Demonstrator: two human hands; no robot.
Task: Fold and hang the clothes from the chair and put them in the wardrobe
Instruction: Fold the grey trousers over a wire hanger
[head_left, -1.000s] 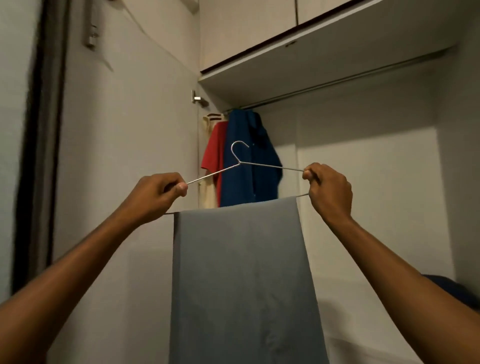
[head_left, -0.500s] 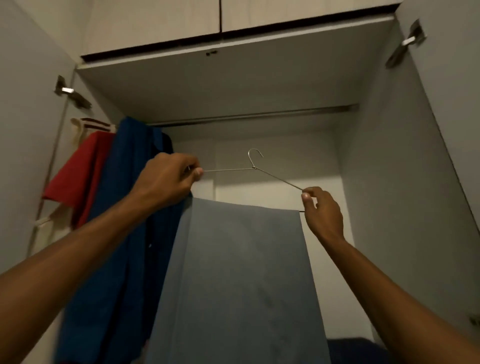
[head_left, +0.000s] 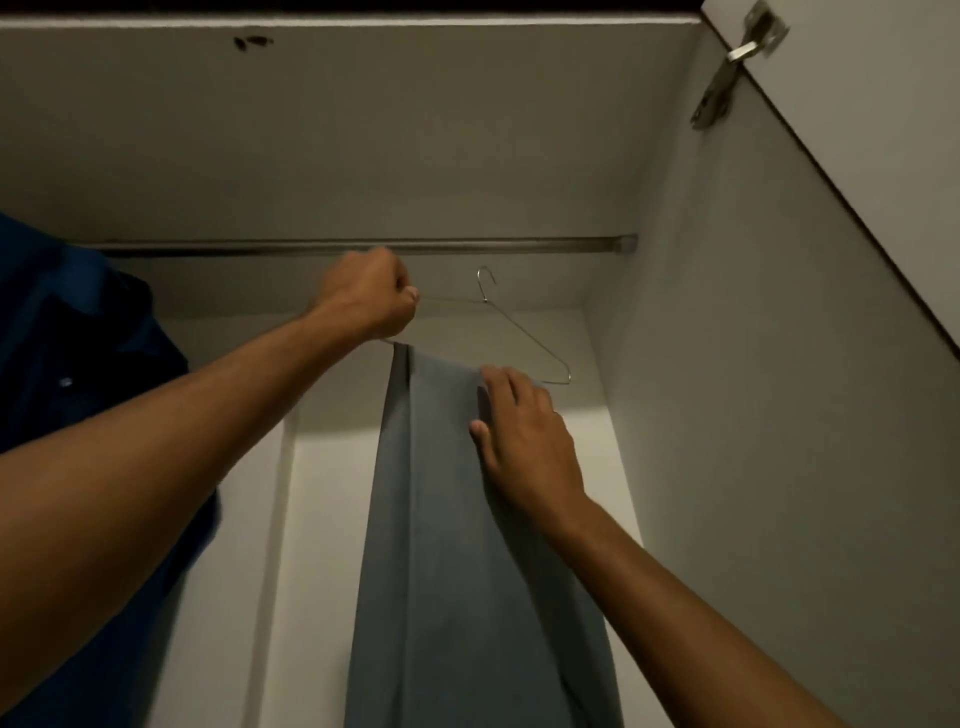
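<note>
The wire hanger (head_left: 524, 338) is gripped at its left end by the left hand (head_left: 369, 299), frame center, just under the wardrobe rail (head_left: 519, 244). The grey trousers (head_left: 447, 519) are draped over it, touched by the right hand (head_left: 524, 436) with fingers relaxed.

No readable text, labels, brands, numbers or signs anywhere: not on clothes, hanger or wardrobe panels.
</note>
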